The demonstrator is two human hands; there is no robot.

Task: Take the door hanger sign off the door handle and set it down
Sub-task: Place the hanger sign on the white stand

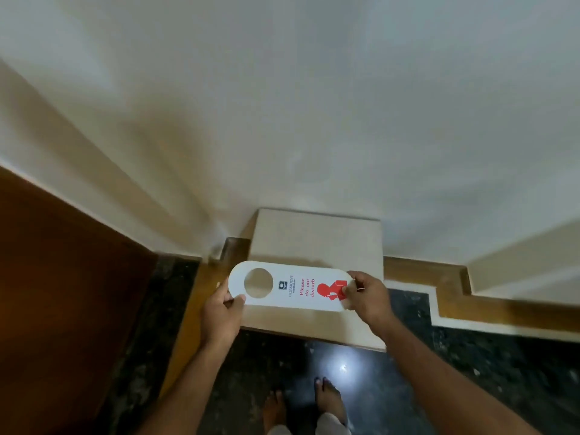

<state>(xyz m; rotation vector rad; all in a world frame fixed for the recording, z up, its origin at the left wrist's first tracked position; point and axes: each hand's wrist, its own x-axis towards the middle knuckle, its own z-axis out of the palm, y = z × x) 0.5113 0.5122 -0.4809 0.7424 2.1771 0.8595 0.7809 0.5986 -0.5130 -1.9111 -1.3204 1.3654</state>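
White door hanger sign, 1 round hole, red "Please do not disturb".

Both bare arms extended forward and inward from lower frame. Left hand raised, thumb on top, fingers curled beneath, grip closed on left end of door hanger sign. Right hand level with left, thumb and forefinger pinching right end, knuckles up. Wrists straight, hands well apart. Bare feet below, between forearms.
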